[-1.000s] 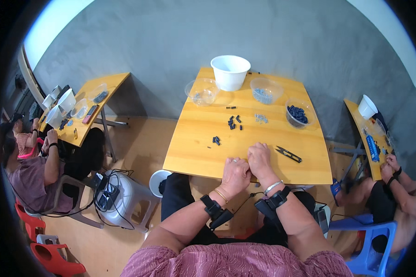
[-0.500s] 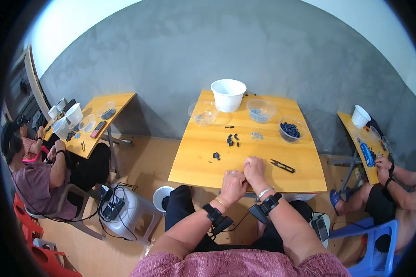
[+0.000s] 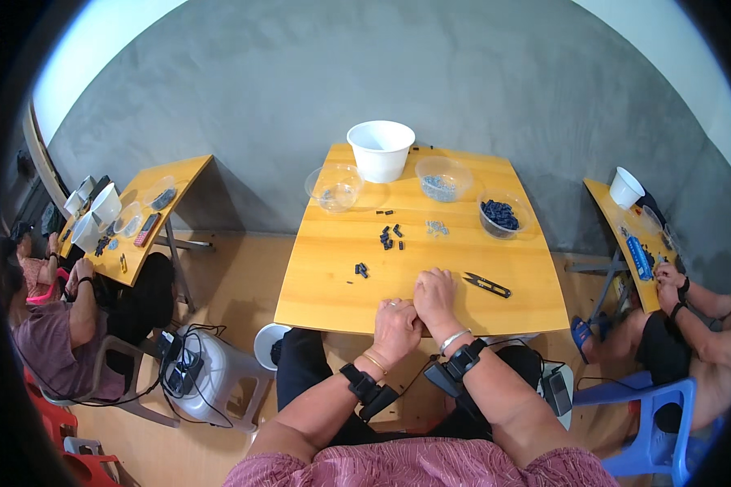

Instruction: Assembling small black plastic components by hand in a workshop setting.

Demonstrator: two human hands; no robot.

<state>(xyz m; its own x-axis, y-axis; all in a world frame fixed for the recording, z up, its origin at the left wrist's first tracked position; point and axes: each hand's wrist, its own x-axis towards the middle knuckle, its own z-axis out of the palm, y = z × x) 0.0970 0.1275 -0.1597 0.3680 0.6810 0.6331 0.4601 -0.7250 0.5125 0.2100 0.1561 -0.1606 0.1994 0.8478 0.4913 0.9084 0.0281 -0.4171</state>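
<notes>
Both hands are observed together at the near edge of the wooden table (image 3: pixel 321 296). The left hand (image 3: pixel 396 331) is set against the base of the right hand (image 3: pixel 435 294); the fingers of both are curled inward. Whether any part is gripped cannot be determined, as the fingertips are hidden beneath the knuckles.

The only clear recent change is in the viewpoint: the table is now seen further left and slightly higher than half a second ago (a head movement is presumed). No progress among the loose parts can be read from this. The hands are kept in nearly the same joined posture as in the earlier frame.

The small pile of dark cylindrical pieces (image 3: pixel 361 270) is found left of the hands, with a looser cluster (image 3: pixel 387 237) beyond it; neither is visibly altered. Small grey parts (image 3: pixel 437 228) are noted farther back, unshifted on the tabletop. The black thread snips (image 3: pixel 487 285) are left lying right of the right hand, untouched, with their blades pointed leftward.
</notes>
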